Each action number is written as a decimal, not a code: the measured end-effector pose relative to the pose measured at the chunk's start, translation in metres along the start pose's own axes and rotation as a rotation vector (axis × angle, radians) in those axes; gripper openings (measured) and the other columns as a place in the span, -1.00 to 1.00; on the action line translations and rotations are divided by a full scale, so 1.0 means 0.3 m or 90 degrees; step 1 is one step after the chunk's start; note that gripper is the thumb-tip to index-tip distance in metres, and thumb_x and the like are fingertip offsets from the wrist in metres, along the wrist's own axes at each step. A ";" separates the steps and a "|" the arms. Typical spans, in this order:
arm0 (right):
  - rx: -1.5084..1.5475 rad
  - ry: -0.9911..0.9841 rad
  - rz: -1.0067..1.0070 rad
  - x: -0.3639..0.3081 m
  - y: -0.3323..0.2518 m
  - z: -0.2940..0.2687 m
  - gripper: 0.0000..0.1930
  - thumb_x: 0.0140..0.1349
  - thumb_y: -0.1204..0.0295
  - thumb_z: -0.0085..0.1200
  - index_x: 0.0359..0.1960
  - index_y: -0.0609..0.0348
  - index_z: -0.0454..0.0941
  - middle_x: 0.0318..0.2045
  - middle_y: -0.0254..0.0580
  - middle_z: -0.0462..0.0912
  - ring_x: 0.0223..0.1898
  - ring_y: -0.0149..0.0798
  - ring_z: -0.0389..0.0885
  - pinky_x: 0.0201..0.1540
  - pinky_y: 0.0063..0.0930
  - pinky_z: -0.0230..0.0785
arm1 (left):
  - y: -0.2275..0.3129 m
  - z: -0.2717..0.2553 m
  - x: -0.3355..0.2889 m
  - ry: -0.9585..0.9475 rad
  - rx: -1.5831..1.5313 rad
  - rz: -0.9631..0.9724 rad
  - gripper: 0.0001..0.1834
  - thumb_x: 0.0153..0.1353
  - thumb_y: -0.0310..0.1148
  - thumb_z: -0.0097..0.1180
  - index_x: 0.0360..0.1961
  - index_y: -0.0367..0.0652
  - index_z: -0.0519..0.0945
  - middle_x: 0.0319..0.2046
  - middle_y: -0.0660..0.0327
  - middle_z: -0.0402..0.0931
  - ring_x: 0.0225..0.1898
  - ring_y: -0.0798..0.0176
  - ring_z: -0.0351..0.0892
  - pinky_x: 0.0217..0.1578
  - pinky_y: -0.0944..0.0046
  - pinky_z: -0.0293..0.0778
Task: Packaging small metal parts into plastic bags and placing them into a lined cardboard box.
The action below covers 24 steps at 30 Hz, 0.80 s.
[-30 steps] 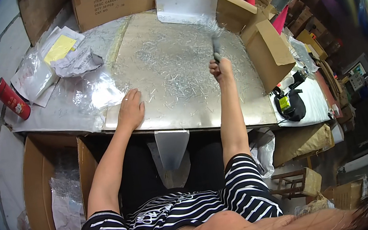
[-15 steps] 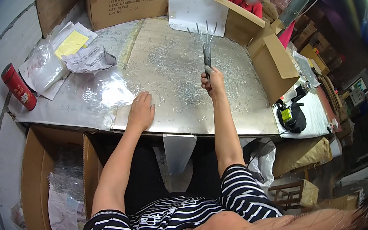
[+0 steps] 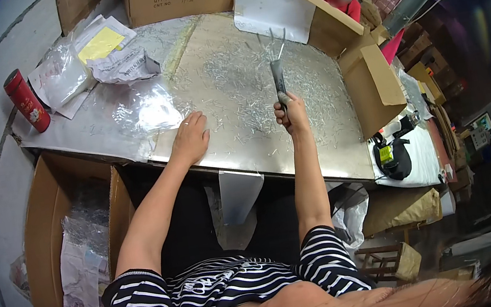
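My right hand (image 3: 292, 113) is wrapped round the dark handle of a small hand rake (image 3: 278, 75), held above the table. Its thin metal tines point away from me and are partly blurred. Beneath and around it, many small, thin, shiny slivers (image 3: 234, 79) lie scattered over the metal tabletop (image 3: 246, 156); their kind is too small to tell. My left hand (image 3: 191, 139) rests on the table near the front edge, its fingers stretched out and holding nothing. Clear plastic film (image 3: 147, 114) lies just left of it.
A red flask (image 3: 26, 102) and papers (image 3: 124, 63) are on the left. Cardboard flaps (image 3: 375, 86) wall the right side, and a white sheet (image 3: 272, 13) stands at the back. Below left is an open carton (image 3: 40, 247). A person in red (image 3: 340, 2) is far right.
The view has shifted slightly. Over the table, the hand rake has come a little nearer to me in my right hand, its tines now blurred. My left hand stays resting on the table.
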State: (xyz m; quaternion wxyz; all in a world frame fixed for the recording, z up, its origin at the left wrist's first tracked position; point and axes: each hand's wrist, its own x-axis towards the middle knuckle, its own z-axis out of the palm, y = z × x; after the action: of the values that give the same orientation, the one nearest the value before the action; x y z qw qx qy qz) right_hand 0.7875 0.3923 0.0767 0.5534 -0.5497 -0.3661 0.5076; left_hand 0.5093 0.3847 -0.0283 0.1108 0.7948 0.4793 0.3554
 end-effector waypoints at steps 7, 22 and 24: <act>0.017 0.002 -0.045 -0.039 0.005 -0.061 -0.91 0.36 0.40 -0.11 -0.23 0.14 0.35 -0.57 -0.32 0.42 -0.70 -0.49 0.31 -0.72 -0.56 0.16 | 0.014 0.001 0.016 0.005 0.006 0.010 -0.57 0.16 -0.40 0.07 0.07 -0.28 0.45 0.18 0.00 0.35 0.26 -0.06 0.27 0.26 0.09 0.20; -0.094 0.100 -0.074 -0.014 0.040 -0.091 -0.96 0.31 0.43 -0.01 -0.29 0.08 0.43 -0.65 -0.40 0.42 -0.78 -0.53 0.30 -0.81 -0.59 0.03 | -0.006 0.020 0.003 -0.002 0.012 0.024 -0.57 0.16 -0.39 0.07 0.07 -0.31 0.44 0.16 -0.03 0.36 0.25 -0.09 0.27 0.26 0.06 0.20; -0.117 0.106 -0.127 -0.013 0.044 -0.104 -0.96 0.30 0.44 -0.01 -0.32 0.08 0.42 -0.65 -0.39 0.41 -0.78 -0.53 0.30 -0.81 -0.58 0.03 | -0.005 0.019 0.005 -0.007 0.009 0.024 -0.57 0.16 -0.39 0.07 0.07 -0.31 0.44 0.16 -0.02 0.36 0.25 -0.09 0.27 0.26 0.07 0.20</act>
State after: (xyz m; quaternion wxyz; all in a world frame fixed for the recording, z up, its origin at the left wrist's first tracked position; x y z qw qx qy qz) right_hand 0.8146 0.3794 0.0603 0.5767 -0.5990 -0.4167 0.3673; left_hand 0.5124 0.3876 -0.0326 0.1012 0.8065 0.4659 0.3495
